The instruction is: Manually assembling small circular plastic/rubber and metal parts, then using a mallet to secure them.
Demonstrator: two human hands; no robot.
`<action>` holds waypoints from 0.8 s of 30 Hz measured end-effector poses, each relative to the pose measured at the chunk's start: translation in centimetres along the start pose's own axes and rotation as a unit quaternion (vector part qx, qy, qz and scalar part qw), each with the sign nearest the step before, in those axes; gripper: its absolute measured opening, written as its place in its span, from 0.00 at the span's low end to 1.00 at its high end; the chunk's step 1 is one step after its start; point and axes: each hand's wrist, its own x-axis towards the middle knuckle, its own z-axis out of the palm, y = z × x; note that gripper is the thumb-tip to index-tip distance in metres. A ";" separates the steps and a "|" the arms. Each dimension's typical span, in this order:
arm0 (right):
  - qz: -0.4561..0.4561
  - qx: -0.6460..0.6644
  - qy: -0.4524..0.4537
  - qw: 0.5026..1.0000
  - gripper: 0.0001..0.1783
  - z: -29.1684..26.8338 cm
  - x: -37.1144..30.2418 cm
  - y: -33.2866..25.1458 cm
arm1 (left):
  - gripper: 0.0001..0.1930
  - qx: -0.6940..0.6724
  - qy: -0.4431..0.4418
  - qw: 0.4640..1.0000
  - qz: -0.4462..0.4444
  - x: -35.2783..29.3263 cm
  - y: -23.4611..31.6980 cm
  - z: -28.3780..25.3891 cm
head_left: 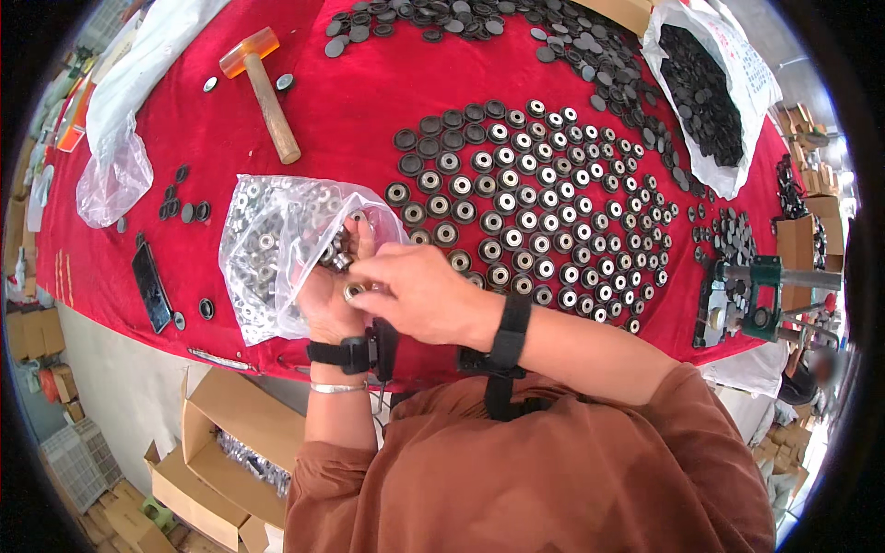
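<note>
At the front of the red-covered table, my left hand [324, 302] is cupped palm up beside a clear plastic bag [267, 241] of small metal ring pieces. Several shiny metal rings [338, 258] rest in its palm and against its fingers. My right hand [422, 288] reaches over it from the right, with thumb and fingertips pinched on one metal ring [353, 290]. Right of the hands stand many round black caps [430, 123] in rough rows. Most carry a silver ring with a hole in its middle; those at the back left are bare.
A mallet [269, 101] with an amber head lies at the back left, and a phone [150, 284] at the front left. Loose black discs and an open white sack [699, 111] of them fill the back right. A green metal press [763, 297] stands at the right edge.
</note>
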 end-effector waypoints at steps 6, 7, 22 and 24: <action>0.040 -0.051 -0.101 0.993 0.10 -0.4 -0.4 0.0 | 0.13 0.003 -0.035 0.999 -0.024 -0.2 -1.1 -0.3; 0.012 -0.064 -0.088 0.994 0.10 -0.9 -0.7 0.0 | 0.12 0.002 -0.026 0.999 -0.038 -0.2 -1.0 -0.3; 0.068 -0.386 0.029 0.920 0.13 -19.0 7.3 15.7 | 0.06 0.211 0.008 0.946 -0.245 -3.9 -6.5 3.3; 0.056 -0.408 0.005 0.911 0.12 -18.6 7.6 17.0 | 0.06 0.182 -0.012 0.945 -0.271 -3.6 -7.7 3.2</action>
